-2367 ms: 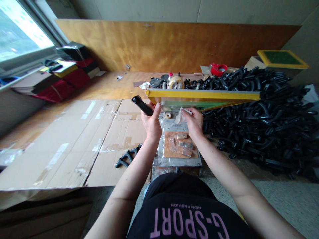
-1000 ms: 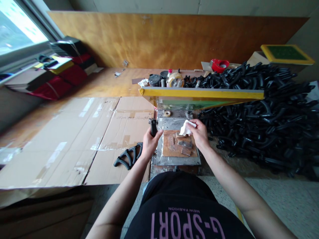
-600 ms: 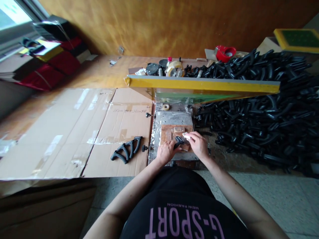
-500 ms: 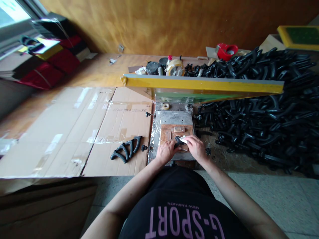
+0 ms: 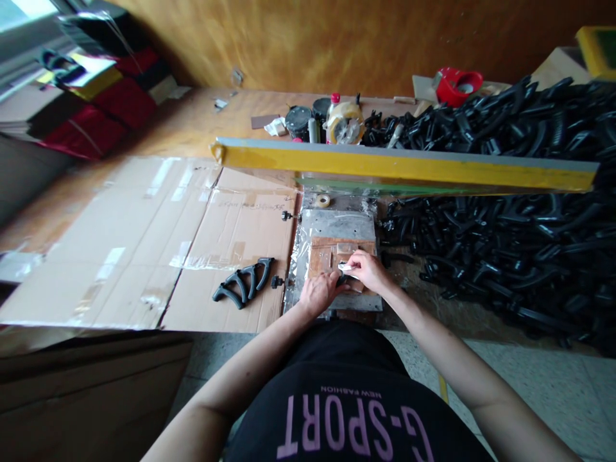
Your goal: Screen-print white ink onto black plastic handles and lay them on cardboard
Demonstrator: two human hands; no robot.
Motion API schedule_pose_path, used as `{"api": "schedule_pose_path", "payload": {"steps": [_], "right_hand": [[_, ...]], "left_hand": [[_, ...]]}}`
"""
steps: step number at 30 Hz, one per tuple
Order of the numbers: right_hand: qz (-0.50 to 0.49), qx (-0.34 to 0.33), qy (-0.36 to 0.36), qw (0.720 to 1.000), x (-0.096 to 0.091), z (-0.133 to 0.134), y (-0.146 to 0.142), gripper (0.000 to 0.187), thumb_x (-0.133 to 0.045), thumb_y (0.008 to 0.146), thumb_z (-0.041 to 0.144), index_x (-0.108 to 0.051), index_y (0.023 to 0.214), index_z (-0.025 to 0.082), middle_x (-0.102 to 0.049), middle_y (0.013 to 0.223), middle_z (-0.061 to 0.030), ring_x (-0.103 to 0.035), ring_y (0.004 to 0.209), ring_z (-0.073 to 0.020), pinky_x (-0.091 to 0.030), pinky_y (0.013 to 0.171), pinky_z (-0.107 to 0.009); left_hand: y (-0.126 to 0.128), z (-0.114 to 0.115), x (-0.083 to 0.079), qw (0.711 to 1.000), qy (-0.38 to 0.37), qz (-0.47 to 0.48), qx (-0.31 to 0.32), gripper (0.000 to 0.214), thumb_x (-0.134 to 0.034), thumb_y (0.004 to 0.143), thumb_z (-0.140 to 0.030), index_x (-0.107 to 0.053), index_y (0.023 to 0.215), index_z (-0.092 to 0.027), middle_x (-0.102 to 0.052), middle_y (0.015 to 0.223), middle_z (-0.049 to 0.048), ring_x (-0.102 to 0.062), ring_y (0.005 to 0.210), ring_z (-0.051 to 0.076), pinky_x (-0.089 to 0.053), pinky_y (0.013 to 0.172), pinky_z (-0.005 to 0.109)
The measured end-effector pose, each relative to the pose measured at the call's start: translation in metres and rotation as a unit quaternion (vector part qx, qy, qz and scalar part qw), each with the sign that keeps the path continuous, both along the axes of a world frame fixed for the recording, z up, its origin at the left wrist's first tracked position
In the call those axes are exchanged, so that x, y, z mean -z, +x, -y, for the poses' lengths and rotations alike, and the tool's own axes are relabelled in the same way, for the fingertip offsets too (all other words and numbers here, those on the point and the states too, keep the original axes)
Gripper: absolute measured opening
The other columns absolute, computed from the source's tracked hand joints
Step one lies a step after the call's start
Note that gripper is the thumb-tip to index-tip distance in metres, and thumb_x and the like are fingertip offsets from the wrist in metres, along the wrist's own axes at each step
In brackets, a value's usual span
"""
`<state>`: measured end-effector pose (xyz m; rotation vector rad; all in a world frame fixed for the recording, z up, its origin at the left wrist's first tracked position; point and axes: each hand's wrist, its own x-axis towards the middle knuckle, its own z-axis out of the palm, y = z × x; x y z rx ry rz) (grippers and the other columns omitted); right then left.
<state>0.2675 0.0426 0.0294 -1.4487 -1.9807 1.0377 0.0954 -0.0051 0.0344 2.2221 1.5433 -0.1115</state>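
Note:
My left hand [image 5: 320, 292] is closed on a small black plastic part [image 5: 342, 280], mostly hidden by the fingers, on a brown board [image 5: 318, 255]. My right hand [image 5: 366, 268] pinches a crumpled white cloth or tissue [image 5: 345, 267] over that part. The board rests on a grey metal plate [image 5: 337, 222]. To the left, several curved black plastic parts [image 5: 250, 282] lie in a row on flattened cardboard [image 5: 231, 231].
A yellow-edged frame [image 5: 385, 165] spans the space beyond the plate. Heaped black plastic parts [image 5: 510, 256] cover the right side. Behind the frame stand dark tubs [image 5: 298, 120] and a red tape dispenser [image 5: 459, 86]. A tape roll [image 5: 323, 201] lies at the plate's far end.
My right hand has shifted slightly left and away from my body, and the cloth now covers more of the black part. My left hand keeps its grip. The camera view has tilted a little.

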Motion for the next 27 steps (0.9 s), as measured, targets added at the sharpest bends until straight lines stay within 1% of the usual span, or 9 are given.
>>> {"api": "schedule_pose_path", "payload": {"steps": [3, 6, 8, 11, 14, 16, 21, 25, 27], "right_hand": [[-0.014, 0.006, 0.021, 1.000, 0.003, -0.009, -0.011, 0.013, -0.072, 0.074, 0.015, -0.064, 0.064, 0.018, -0.055, 0.072, 0.0027, -0.055, 0.067, -0.0109, -0.038, 0.064, -0.023], [-0.017, 0.008, 0.059, 0.998, 0.006, -0.015, -0.017, 0.014, -0.068, 0.078, 0.012, -0.063, 0.065, 0.018, -0.057, 0.076, 0.0012, -0.056, 0.070, -0.0118, -0.039, 0.066, -0.024], [-0.007, 0.022, 0.088, 0.996, 0.006, -0.014, -0.015, 0.017, -0.064, 0.080, 0.011, -0.063, 0.065, 0.018, -0.057, 0.077, 0.0002, -0.056, 0.071, -0.0127, -0.040, 0.067, -0.025], [-0.015, 0.034, 0.122, 0.992, 0.004, -0.005, -0.005, 0.017, -0.061, 0.084, 0.014, -0.064, 0.068, 0.020, -0.058, 0.078, -0.0011, -0.056, 0.074, -0.0144, -0.041, 0.069, -0.026], [-0.033, -0.019, 0.120, 0.992, 0.001, 0.004, 0.001, 0.015, -0.060, 0.084, 0.013, -0.066, 0.072, 0.020, -0.059, 0.081, -0.0014, -0.057, 0.076, -0.0145, -0.042, 0.071, -0.026], [-0.033, -0.050, 0.107, 0.992, 0.002, 0.004, -0.003, 0.018, -0.058, 0.083, 0.009, -0.066, 0.071, 0.020, -0.059, 0.082, -0.0014, -0.058, 0.076, -0.0144, -0.042, 0.072, -0.026], [-0.028, -0.020, 0.120, 0.992, 0.007, -0.003, -0.016, 0.018, -0.060, 0.083, 0.009, -0.064, 0.070, 0.021, -0.057, 0.082, -0.0015, -0.058, 0.080, -0.0158, -0.043, 0.076, -0.027], [-0.027, -0.045, 0.120, 0.991, 0.010, 0.006, -0.008, 0.017, -0.058, 0.085, 0.011, -0.064, 0.073, 0.021, -0.058, 0.085, -0.0017, -0.058, 0.079, -0.0152, -0.044, 0.074, -0.027], [-0.028, -0.045, 0.119, 0.991, 0.012, 0.006, -0.009, 0.017, -0.056, 0.086, 0.011, -0.064, 0.074, 0.021, -0.058, 0.085, -0.0018, -0.058, 0.080, -0.0149, -0.044, 0.075, -0.027]], "left_hand": [[0.001, -0.001, -0.001, 1.000, -0.014, -0.005, -0.001, 0.044, -0.042, 0.092, -0.056, -0.057, 0.113, -0.021, -0.070, 0.103, 0.0094, -0.068, 0.099, 0.026, -0.052, 0.077, 0.032], [0.001, -0.002, -0.002, 1.000, -0.018, -0.003, -0.012, 0.046, -0.045, 0.091, -0.056, -0.056, 0.119, -0.022, -0.070, 0.105, 0.0099, -0.068, 0.101, 0.025, -0.052, 0.080, 0.032], [0.002, -0.001, -0.003, 1.000, -0.019, -0.002, -0.022, 0.047, -0.046, 0.091, -0.057, -0.055, 0.122, -0.023, -0.070, 0.104, 0.0097, -0.068, 0.100, 0.024, -0.052, 0.081, 0.031], [0.002, -0.001, -0.004, 0.999, -0.029, 0.002, -0.033, 0.047, -0.047, 0.090, -0.057, -0.056, 0.122, -0.024, -0.070, 0.104, 0.0087, -0.068, 0.099, 0.023, -0.052, 0.080, 0.030], [0.003, -0.001, -0.006, 0.998, -0.038, 0.001, -0.046, 0.046, -0.048, 0.090, -0.057, -0.057, 0.121, -0.024, -0.070, 0.104, 0.0086, -0.067, 0.100, 0.023, -0.052, 0.081, 0.029], [0.003, -0.001, -0.007, 0.998, -0.040, 0.001, -0.049, 0.045, -0.049, 0.089, -0.057, -0.059, 0.118, -0.023, -0.070, 0.104, 0.0092, -0.067, 0.101, 0.023, -0.051, 0.083, 0.029], [0.003, 0.000, -0.006, 0.998, -0.033, 0.004, -0.048, 0.043, -0.050, 0.089, -0.056, -0.060, 0.114, -0.022, -0.071, 0.102, 0.0098, -0.067, 0.100, 0.023, -0.051, 0.082, 0.030], [0.003, 0.000, -0.003, 0.999, -0.023, 0.006, -0.041, 0.042, -0.049, 0.090, -0.055, -0.061, 0.112, -0.022, -0.071, 0.102, 0.0096, -0.068, 0.099, 0.023, -0.051, 0.081, 0.030], [0.003, 0.000, -0.001, 0.999, -0.014, 0.006, -0.036, 0.042, -0.048, 0.090, -0.056, -0.061, 0.112, -0.022, -0.071, 0.102, 0.0093, -0.068, 0.099, 0.024, -0.052, 0.080, 0.030]]}}
